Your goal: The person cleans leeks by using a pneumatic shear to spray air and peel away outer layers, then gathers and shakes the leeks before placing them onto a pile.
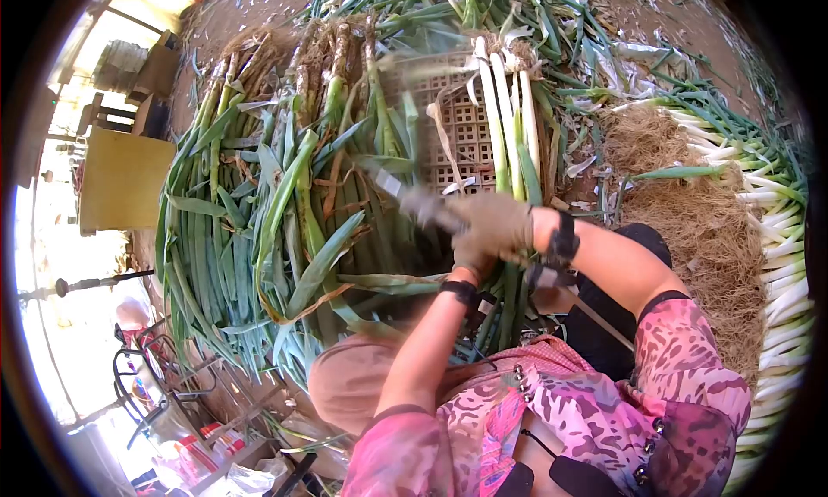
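Observation:
My left hand (470,262), in a worn glove, is closed around a small bunch of leeks (507,126) with white stalks and roots pointing away from me. My right hand (493,221), also gloved, crosses just above it and grips a knife (392,185). The blade is blurred and points left over the green leaves. The bunch lies across a pale plastic lattice crate (466,126). Both wrists wear black straps, and my pink patterned sleeves fill the lower part of the view.
A big heap of untrimmed leeks (259,212) lies to the left. Trimmed white leeks (780,247) are stacked at the right, beside a mound of brown cut roots (703,229). Loose leaves litter the dirt ground. A yellow board (125,179) and a metal rack (151,376) stand at the far left.

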{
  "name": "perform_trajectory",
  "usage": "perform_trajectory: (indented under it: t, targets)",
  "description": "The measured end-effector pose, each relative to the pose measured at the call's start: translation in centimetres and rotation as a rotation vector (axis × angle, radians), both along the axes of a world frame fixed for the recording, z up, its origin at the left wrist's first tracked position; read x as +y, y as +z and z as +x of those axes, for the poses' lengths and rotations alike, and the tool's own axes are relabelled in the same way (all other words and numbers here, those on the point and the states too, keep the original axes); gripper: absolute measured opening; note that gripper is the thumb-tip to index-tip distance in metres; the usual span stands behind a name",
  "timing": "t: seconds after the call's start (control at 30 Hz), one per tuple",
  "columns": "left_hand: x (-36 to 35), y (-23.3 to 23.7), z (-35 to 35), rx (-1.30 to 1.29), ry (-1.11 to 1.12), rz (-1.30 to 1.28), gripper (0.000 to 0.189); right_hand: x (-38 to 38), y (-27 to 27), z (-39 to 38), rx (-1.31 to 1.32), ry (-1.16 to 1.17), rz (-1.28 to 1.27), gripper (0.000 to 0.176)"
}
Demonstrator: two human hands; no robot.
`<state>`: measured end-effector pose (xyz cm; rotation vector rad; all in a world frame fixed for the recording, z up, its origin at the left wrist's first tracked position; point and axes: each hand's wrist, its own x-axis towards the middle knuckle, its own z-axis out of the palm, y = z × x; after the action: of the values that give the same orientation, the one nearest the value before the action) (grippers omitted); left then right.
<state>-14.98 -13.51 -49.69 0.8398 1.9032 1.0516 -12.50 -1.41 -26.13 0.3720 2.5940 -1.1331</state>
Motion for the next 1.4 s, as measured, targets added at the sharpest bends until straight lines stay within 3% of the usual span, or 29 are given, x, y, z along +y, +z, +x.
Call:
perform_trajectory:
  t: [0.03, 0.07, 0.13, 0.2, 0.27, 0.3, 0.37, 0.4, 0.47, 0.57, 0.6, 0.63, 0.7, 0.73, 0.77, 0.8, 0.87, 0.9, 0.97, 1.0, 1.07, 1.17, 1.2, 1.27, 1.33, 1.4]
  targets:
    - [-0.5, -5.0, 0.6, -0.027, 0.004, 0.140, 0.044, -1.2, 0.3, 0.4, -0.068, 0.054, 0.003, 0.054]
    - [-1.1, -6.7, 0.4, 0.000, -0.026, 0.165, 0.043, -1.9, 0.9, 0.5, -0.136, 0.107, 0.004, 0.055]
    - [-1.8, -6.0, -2.2, 0.381, -0.326, -0.063, 0.040, -0.3, -1.2, 0.7, 0.040, -0.120, -0.009, 0.058]
    - [0.2, 12.7, -4.1, 0.352, -0.122, -0.352, 0.038, 2.0, 0.9, 1.3, -0.026, -0.371, -0.046, 0.057]
    - [0.7, 12.3, -7.0, 0.566, 0.178, -0.113, 0.027, 3.1, -1.5, 3.4, 0.023, -0.391, 0.013, 0.057]
    - [1.4, 12.2, -9.3, 0.832, 0.208, 0.061, 0.024, 3.2, -2.4, 4.1, 0.043, -0.401, 0.040, 0.057]
    - [3.5, 12.5, -14.3, 1.109, 0.193, 0.136, 0.034, 2.2, -2.0, 5.0, 0.015, -0.386, 0.021, 0.056]
    - [4.4, 14.6, -15.6, 1.224, 0.160, 0.082, 0.040, 1.5, -1.6, 5.5, 0.004, -0.378, 0.012, 0.056]
    - [5.2, 12.4, -18.6, 1.370, 0.064, -0.124, 0.038, 1.1, -1.2, 5.7, -0.025, -0.401, -0.027, 0.056]
    - [5.8, 16.0, -18.2, 0.655, -0.292, -0.564, 0.050, 1.5, -1.3, 5.7, -0.066, -0.469, -0.035, 0.057]
    - [5.1, 14.3, -17.1, 0.698, -0.406, -0.618, 0.061, 1.7, -1.9, 5.9, -0.072, -0.468, 0.014, 0.059]
    - [4.0, 13.6, -16.1, 0.742, -0.598, -0.818, 0.060, 1.8, -2.4, 6.2, -0.081, -0.464, 0.062, 0.060]
    - [0.2, 11.8, -14.3, 0.819, -0.973, -0.970, 0.052, 2.0, -3.1, 6.4, -0.107, -0.440, 0.081, 0.060]
    - [-1.5, 13.2, -13.6, 0.678, -1.218, -1.032, 0.052, 2.1, -3.4, 6.5, -0.118, -0.421, 0.092, 0.059]
    - [-4.6, 7.6, -14.2, 0.766, -1.367, -1.099, 0.051, 2.1, -3.7, 6.4, -0.106, -0.410, 0.087, 0.058]
    - [-3.9, 12.5, -13.6, 0.713, -1.401, -1.206, 0.049, 1.8, -4.1, 6.4, -0.094, -0.403, 0.079, 0.058]
    - [-2.5, 19.7, -15.1, 0.417, -1.332, -1.115, 0.044, 1.2, -4.5, 6.4, -0.065, -0.389, 0.054, 0.056]
    - [-2.0, 19.6, -17.1, 0.260, -1.215, -0.983, 0.042, 0.8, -4.4, 6.2, -0.047, -0.387, 0.041, 0.055]
    - [0.4, 17.6, -19.8, 0.389, -0.876, -0.645, 0.039, 0.5, -4.2, 5.9, -0.010, -0.390, 0.025, 0.053]
    - [1.5, 16.5, -20.5, 0.640, -0.637, -0.434, 0.040, 0.4, -4.1, 5.9, -0.037, -0.398, 0.023, 0.054]
    - [5.0, 17.2, -21.0, 0.604, -0.185, -0.367, 0.049, 0.6, -3.8, 5.7, -0.083, -0.407, 0.028, 0.055]
    - [8.4, 12.3, -22.6, 0.785, 0.023, -0.530, 0.060, 1.1, -4.2, 6.2, -0.079, -0.446, 0.022, 0.054]
    - [9.3, 14.4, -20.9, 0.828, 0.020, -0.648, 0.063, 1.2, -4.3, 6.3, -0.082, -0.462, 0.025, 0.054]
    - [10.3, 13.7, -20.4, 0.546, 0.111, -0.650, 0.058, 1.6, -4.5, 6.4, -0.048, -0.517, 0.073, 0.053]
    - [9.7, 13.1, -18.4, 0.411, 0.041, -0.554, 0.055, 2.0, -4.0, 6.3, -0.003, -0.593, 0.131, 0.052]
    - [8.7, 12.5, -16.3, 0.352, 0.006, -0.479, 0.061, 2.8, -3.6, 5.9, -0.068, -0.562, 0.018, 0.054]
